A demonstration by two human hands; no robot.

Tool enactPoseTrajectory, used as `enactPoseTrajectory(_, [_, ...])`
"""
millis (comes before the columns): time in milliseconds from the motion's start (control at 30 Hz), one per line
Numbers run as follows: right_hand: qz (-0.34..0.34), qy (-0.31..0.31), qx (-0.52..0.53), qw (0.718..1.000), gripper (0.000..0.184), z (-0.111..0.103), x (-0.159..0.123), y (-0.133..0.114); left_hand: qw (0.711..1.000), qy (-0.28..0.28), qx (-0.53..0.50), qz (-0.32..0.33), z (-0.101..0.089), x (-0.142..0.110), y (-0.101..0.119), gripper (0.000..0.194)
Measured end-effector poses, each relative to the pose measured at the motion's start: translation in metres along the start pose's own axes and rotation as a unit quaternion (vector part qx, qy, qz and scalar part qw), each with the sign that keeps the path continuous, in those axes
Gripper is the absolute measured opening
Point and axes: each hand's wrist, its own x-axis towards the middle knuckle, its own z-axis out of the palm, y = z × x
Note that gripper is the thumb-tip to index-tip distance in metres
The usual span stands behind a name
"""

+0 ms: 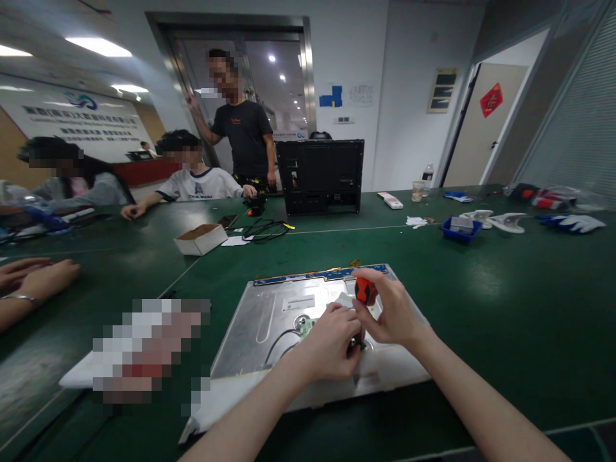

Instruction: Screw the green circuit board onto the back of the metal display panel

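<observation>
Above the metal panel point(248, 327), right hand point(392, 305) pinches the red-black screwdriver handle point(364, 292), axis roughly upright; curled left hand point(332, 340) sits nearer the panel's green circuit board point(307, 326), grip unclear.

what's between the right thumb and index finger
In the head view, an orange-and-black handle sits between the thumb and index finger of the right hand.

Head camera: looked forward and down across the green table point(520, 308) from its wearer's head.
Near end: the left hand point(333, 343) and right hand point(393, 307) sat close, low and just right of centre, over the metal panel point(240, 337).
Far end: the glass doors point(282, 83) stood well back, beyond the table.
</observation>
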Motion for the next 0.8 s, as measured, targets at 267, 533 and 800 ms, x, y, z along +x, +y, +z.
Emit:
enactPoseTrajectory(267, [0.005, 0.023, -0.014, 1.0, 0.036, 0.0018, -0.0011, 0.0, 1.0, -0.002, -0.004, 0.002, -0.0006, -0.0004, 0.0001, 0.011])
enactPoseTrajectory(533, [0.006, 0.029, -0.021, 0.999, 0.031, 0.0045, -0.0027, 0.0023, 1.0, -0.003, 0.011, 0.006, -0.0005, -0.0002, 0.0003, 0.011])
enactPoseTrajectory(800, [-0.005, 0.012, 0.004, 1.0, 0.034, 0.0001, -0.0003, 0.001, 1.0, -0.002, 0.013, 0.001, -0.0009, 0.0002, 0.0011, 0.009])
